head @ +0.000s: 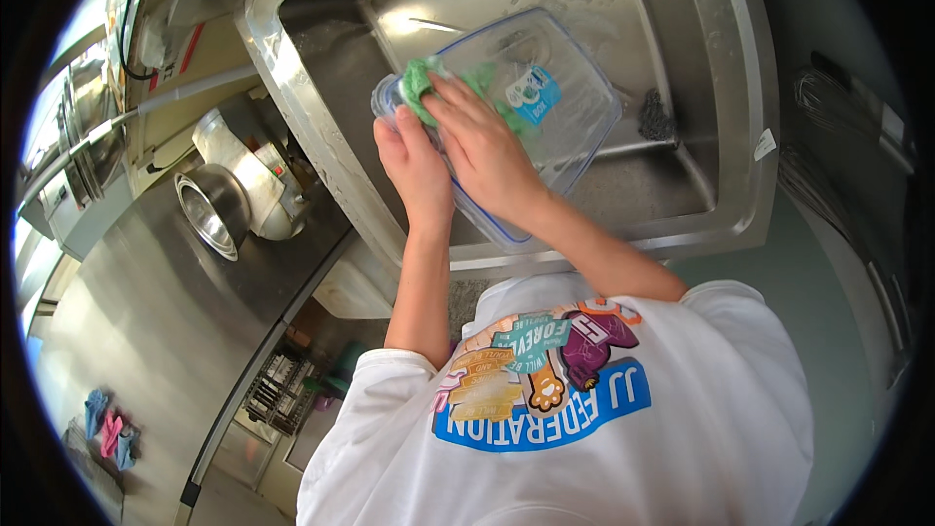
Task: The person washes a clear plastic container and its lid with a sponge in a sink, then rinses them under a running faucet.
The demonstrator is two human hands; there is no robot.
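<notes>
Over a stainless steel sink (613,0), a clear plastic box (584,95) with a blue rim and a blue printed label is held tilted. My left hand (420,168) grips its left corner, thumb uppermost. A green cloth (418,88) is bunched at that same corner under the fingers of my right hand (486,146), which press it against the plastic. More green shows blurred through the clear wall. My right palm hides part of the near rim.
A dark scouring pad (656,115) lies in the sink's right corner. Wire whisks (822,183) hang on the right. On the left, a steel counter (161,307) carries a mixer (252,183) with a metal bowl (208,215) and, farther down, small blue and pink cloths (111,429).
</notes>
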